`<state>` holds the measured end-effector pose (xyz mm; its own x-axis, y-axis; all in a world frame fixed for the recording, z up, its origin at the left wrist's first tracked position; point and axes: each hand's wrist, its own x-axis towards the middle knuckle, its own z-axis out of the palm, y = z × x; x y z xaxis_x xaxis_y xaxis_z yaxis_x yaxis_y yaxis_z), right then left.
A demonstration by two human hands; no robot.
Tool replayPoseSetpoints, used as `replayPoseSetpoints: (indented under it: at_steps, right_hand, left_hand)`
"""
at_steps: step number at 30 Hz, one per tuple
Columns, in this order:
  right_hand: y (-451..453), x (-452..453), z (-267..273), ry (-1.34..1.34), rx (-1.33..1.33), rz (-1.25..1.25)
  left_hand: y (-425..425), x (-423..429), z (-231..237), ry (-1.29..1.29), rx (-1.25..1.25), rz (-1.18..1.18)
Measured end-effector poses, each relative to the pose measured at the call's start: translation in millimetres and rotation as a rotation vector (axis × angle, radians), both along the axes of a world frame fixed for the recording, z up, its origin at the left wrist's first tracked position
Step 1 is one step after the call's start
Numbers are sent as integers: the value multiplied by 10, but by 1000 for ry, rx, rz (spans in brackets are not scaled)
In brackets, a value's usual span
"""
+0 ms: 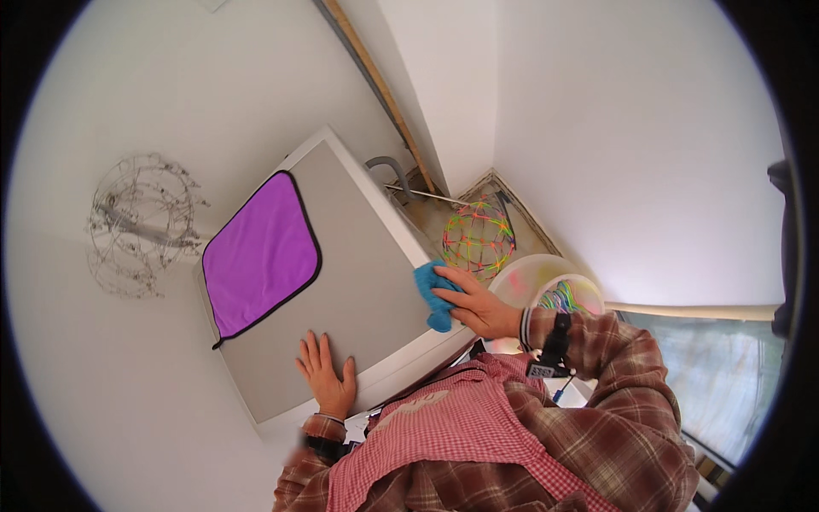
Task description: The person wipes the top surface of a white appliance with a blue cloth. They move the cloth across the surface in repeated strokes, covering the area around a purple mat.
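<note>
A white box-shaped appliance with a flat grey top [361,256], which looks like a washing machine, stands in front of me. My right hand [480,306] holds a bunched blue cloth [433,296] against the white rim at the top's right front corner. Flat on the grey top near its front edge rests my left hand [327,377], fingers spread and holding nothing. A purple cloth with black edging [265,256] lies spread over the back left part of the top, apart from both hands.
A wire hanger rack [144,224] hangs by the left wall. Behind the appliance are a grey hose [393,171] and a wooden pole [377,83]. Right of it sit a colourful lattice ball [480,237] and a pale tub [521,275] with coloured strands in a smaller container [592,291].
</note>
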<state>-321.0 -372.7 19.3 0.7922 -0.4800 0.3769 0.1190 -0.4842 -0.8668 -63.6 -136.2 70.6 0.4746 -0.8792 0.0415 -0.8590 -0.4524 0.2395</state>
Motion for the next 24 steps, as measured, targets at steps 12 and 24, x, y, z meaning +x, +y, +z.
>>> replayPoseSetpoints:
  at_steps: [12, 24]
  right_hand:
    - [-353, 656, -376, 0, 800, -93]
    - [-1614, 2044, -195, -9, 685, -132]
  left_hand:
    - [-41, 17, 39, -7, 37, -35]
    - [-40, 1, 68, -10, 39, -32]
